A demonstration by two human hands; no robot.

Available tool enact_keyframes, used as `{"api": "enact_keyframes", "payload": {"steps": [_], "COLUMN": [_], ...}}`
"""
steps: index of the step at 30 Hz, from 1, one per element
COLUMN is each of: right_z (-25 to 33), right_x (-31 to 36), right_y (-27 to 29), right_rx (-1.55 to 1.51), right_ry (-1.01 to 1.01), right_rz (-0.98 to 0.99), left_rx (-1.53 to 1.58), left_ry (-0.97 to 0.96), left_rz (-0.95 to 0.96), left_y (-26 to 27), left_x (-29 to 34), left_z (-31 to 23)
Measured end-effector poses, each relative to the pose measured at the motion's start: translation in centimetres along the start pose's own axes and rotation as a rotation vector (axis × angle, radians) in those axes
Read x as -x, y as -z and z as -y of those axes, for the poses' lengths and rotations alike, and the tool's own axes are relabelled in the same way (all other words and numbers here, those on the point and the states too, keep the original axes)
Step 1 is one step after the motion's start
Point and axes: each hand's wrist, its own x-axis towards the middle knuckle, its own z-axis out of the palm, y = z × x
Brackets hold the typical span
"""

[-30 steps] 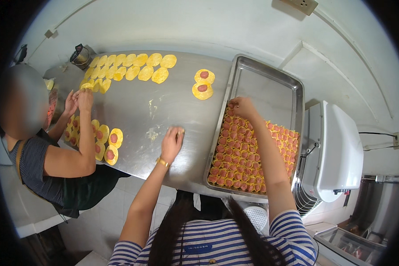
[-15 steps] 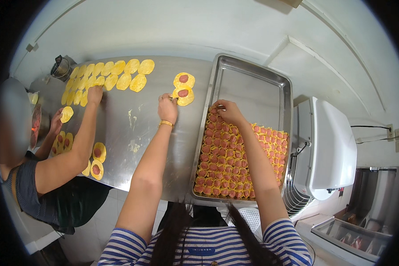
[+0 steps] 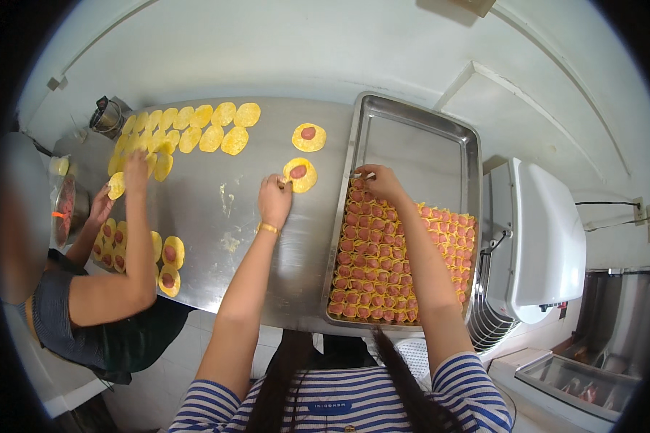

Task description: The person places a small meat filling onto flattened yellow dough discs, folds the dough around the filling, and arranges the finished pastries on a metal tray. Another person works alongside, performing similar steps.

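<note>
At the middle of the steel table, my left hand (image 3: 274,202) pinches the near-left edge of a round yellow wrapper (image 3: 300,186) with a lump of pink filling on it. Another filled wrapper (image 3: 309,144) lies flat just beyond, apart from it. My right hand (image 3: 384,183) is over the left side of a large metal tray (image 3: 412,154). Its fingers are curled at a dumpling (image 3: 357,185) at the far end of the leftmost row; the fingertips partly cover it. Packed rows of open-topped dumplings (image 3: 368,270) with pink filling take up the nearer part of the tray.
To the left a co-worker's hands (image 3: 135,172) handle yellow wrappers. Rows of bare wrappers (image 3: 211,138) lie at the table's far left, and filled ones (image 3: 170,278) nearer. A metal bowl of pink filling (image 3: 65,209) is beside the co-worker. A white machine (image 3: 538,238) stands right of the tray.
My left hand has drawn the nearer filled wrapper toward me, away from the farther one. My right hand stays at the far-left dumplings. The co-worker's hands have moved among the wrappers.
</note>
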Motion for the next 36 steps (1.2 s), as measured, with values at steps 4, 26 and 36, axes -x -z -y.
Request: {"api": "enact_keyframes", "payload": {"steps": [4, 26, 36], "right_z": [1.0, -0.7, 5.1], "right_x": [-0.5, -1.8, 6.8], "right_y": [0.1, -0.6, -9.3], "right_rx": [0.156, 0.343, 0.03], "right_ry": [-0.16, -0.016, 0.342], "right_rz": [0.039, 0.003, -0.421], "left_rx": [-0.008, 0.131, 1.423], "left_ry": [-0.024, 0.012, 0.587], "left_rz": [-0.021, 0.062, 0.167], "left_y": [2.1, 5.6, 6.5], "left_x": [3.3, 7.5, 9.6], "left_z": [1.5, 5.3, 8.6]}}
